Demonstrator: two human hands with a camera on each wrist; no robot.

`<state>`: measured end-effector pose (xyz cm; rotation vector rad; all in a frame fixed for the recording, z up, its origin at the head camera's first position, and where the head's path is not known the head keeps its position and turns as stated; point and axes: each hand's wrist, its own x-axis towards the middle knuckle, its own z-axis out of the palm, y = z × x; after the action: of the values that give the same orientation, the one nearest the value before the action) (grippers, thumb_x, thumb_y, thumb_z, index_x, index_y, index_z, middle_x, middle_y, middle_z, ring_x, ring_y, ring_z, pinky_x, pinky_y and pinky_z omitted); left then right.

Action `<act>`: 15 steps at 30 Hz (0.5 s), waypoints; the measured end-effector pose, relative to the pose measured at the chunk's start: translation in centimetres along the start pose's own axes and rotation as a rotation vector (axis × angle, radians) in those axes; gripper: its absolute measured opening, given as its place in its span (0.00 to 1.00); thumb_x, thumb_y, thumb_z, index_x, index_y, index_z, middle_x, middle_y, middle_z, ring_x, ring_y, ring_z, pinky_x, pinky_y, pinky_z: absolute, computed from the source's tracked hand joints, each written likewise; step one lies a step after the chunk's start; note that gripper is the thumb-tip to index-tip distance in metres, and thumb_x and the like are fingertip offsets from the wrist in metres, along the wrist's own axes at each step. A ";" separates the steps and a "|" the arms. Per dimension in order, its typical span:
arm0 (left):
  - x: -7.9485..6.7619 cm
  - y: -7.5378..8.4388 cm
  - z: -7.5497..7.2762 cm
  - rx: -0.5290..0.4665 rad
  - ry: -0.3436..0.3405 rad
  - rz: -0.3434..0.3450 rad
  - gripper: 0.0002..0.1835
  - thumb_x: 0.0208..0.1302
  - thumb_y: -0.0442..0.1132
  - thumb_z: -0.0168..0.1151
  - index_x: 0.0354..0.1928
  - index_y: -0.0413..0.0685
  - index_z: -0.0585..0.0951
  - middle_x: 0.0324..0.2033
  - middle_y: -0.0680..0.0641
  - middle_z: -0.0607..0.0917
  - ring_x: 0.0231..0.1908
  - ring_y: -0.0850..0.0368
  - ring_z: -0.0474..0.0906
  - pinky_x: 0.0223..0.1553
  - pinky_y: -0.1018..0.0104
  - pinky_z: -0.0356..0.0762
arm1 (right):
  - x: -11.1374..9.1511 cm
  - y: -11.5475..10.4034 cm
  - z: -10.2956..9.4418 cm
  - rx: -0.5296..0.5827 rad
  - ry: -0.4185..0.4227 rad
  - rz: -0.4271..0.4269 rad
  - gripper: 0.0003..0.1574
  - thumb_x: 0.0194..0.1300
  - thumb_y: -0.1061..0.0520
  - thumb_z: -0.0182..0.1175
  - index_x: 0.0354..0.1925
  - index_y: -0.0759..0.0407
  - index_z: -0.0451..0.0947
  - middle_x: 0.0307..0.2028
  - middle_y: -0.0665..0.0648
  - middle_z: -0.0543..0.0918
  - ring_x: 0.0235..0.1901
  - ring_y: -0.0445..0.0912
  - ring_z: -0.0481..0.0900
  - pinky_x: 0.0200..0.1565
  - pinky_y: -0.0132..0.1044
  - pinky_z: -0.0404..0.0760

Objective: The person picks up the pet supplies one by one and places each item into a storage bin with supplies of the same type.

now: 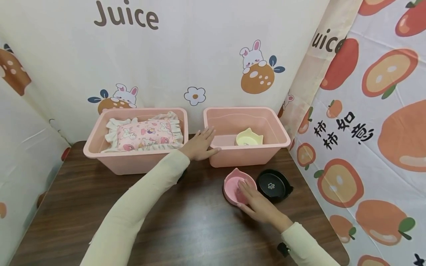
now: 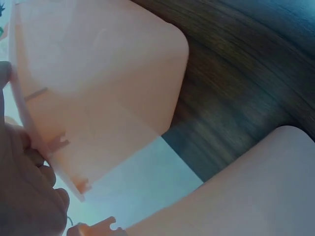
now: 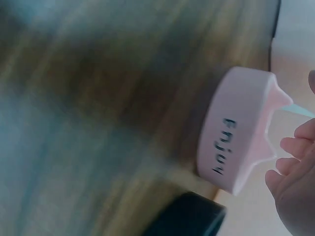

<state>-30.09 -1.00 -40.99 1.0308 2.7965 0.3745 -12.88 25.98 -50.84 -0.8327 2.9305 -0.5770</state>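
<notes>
My left hand (image 1: pixel 199 145) reaches to the left rim of the right-hand pink bin (image 1: pixel 237 158), its fingers extended; the left wrist view shows the fingertips right at that rim. Inside this bin sits a pale yellow cat-eared bowl (image 1: pixel 249 138). My right hand (image 1: pixel 261 206) is over a pink cat-eared bowl (image 1: pixel 232 186) on the table, with fingers outstretched across its opening and near side. Lettering runs along the pink bowl's outer wall in the right wrist view. Close to its right lies a black cat-eared bowl (image 1: pixel 273 194) with a paw print inside.
The left-hand pink bin (image 1: pixel 133 164) holds a frilled pink pillow (image 1: pixel 146 135). Both bins stand at the back of the dark wooden table (image 1: pixel 186 229), with a narrow gap between them. Printed cloth (image 1: pixel 199 55) hangs behind the table and along its sides.
</notes>
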 end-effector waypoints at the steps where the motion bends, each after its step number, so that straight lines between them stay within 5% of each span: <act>1: 0.0 0.0 0.0 -0.003 0.002 0.000 0.45 0.70 0.65 0.38 0.75 0.42 0.42 0.75 0.45 0.40 0.74 0.50 0.32 0.73 0.51 0.37 | -0.1 0.0 0.3 0.007 -0.005 0.003 0.46 0.67 0.42 0.57 0.73 0.62 0.54 0.72 0.62 0.57 0.72 0.59 0.51 0.66 0.55 0.61; 15: 0.1 -0.2 0.7 0.011 0.037 0.002 0.44 0.71 0.65 0.37 0.75 0.41 0.42 0.75 0.44 0.41 0.74 0.49 0.34 0.73 0.52 0.39 | 0.0 -0.3 2.6 -0.026 -0.046 -0.019 0.43 0.67 0.41 0.57 0.72 0.58 0.57 0.71 0.59 0.61 0.71 0.55 0.56 0.66 0.52 0.61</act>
<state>-30.16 -0.91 -41.68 1.0401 2.8335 0.3835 -12.42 24.88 -53.14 -0.8651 2.8973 -0.5152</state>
